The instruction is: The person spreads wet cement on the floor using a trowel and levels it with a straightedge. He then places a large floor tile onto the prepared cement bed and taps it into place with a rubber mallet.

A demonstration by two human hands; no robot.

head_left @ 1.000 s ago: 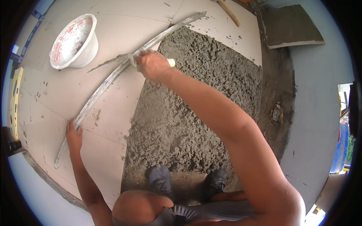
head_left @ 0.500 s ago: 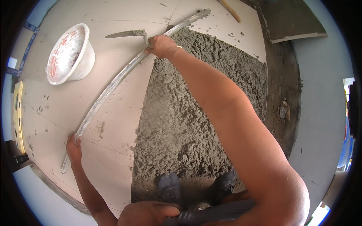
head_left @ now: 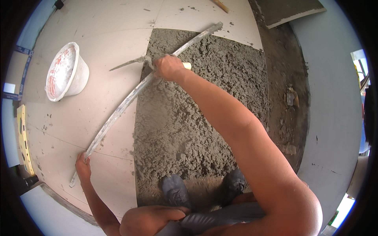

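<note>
A long, mortar-smeared metal straightedge [head_left: 118, 112] slants from the tiled floor at near left across a corner of the rough grey mortar bed [head_left: 181, 126]. My left hand [head_left: 83, 166] is closed around it close to its near end. Farther along, my right hand [head_left: 169, 67] grips the bar and also a trowel [head_left: 128, 63], whose caked blade points left and looks almost edge-on. The pale end of the trowel's handle shows beyond my wrist. My right fingers are partly hidden behind the back of the hand.
A white bucket [head_left: 80, 74] with whitish residue stands on the large pale tiles at left. A wooden handle [head_left: 220, 5] lies at the far edge. Along the right runs a dirt strip [head_left: 285, 59] beside a grey wall [head_left: 330, 118]. My shoes [head_left: 176, 190] are at the bed's near edge.
The straightedge has shifted right and nearer, so more of its far part lies over the mortar. Both hands moved with it, and the trowel blade has tilted. The view has shifted too.
</note>
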